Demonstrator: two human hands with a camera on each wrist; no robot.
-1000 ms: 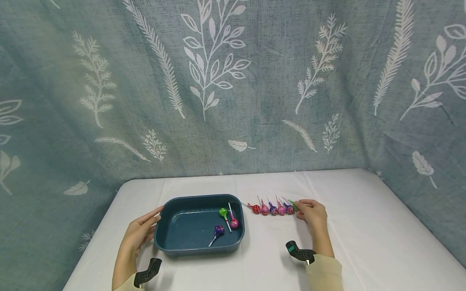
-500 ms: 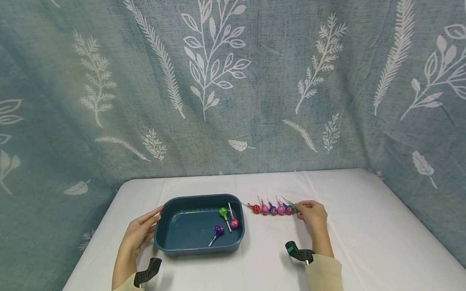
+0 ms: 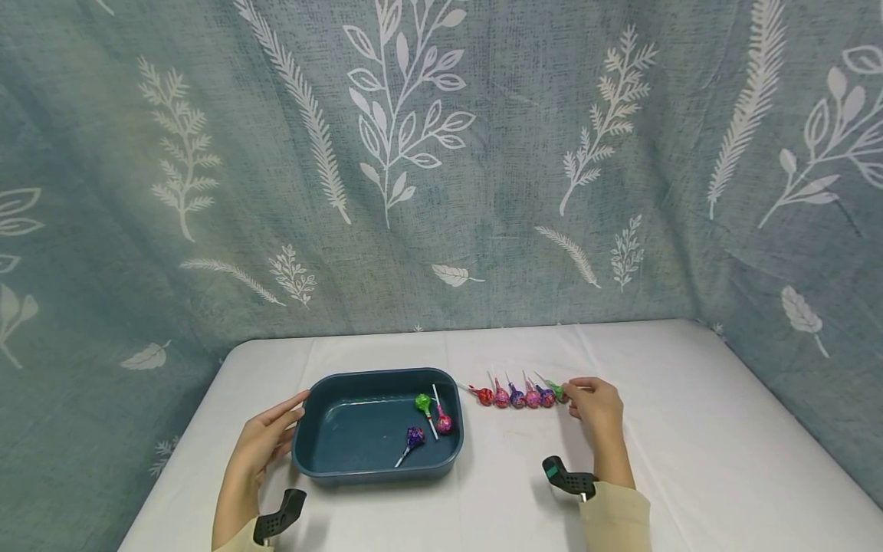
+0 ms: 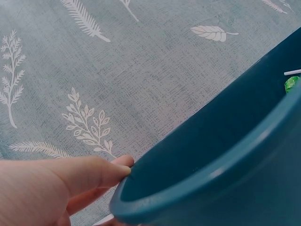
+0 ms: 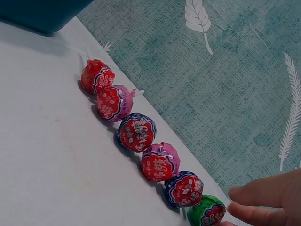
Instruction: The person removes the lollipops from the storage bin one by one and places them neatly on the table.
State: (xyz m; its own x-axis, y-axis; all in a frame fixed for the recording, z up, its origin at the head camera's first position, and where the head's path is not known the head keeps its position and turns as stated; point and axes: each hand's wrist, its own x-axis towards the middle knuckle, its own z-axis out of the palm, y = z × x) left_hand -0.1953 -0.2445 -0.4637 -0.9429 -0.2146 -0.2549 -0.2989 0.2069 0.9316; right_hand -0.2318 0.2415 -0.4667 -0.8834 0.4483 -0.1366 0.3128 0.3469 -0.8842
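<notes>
My left hand [image 3: 262, 438] rests against the left end of a dark teal box [image 3: 372, 477], its fingertips touching the rim in the left wrist view. Inside the box lie a green lollipop [image 3: 423, 402], a pink one [image 3: 444, 423] and a purple one [image 3: 415, 437]. To the right of the box, several wrapped lollipops stand side by side in a row, from a red one [image 5: 97, 76] to a green lollipop [image 5: 207, 212] at the right end. My right hand [image 3: 597, 406] is at that green lollipop, with straight fingers beside it and a small gap showing.
A white cloth covers the table [image 3: 510, 491]. Behind it hangs a blue-green curtain [image 3: 497, 253] with white leaf prints. A black wrist device [image 3: 279, 517] sits on the left wrist, and another black device [image 3: 569, 478] on the right.
My right hand nudges the green lollipop left against the row, then draws slightly right, exposing more of the lollipop. The left hand and the box stay put.
</notes>
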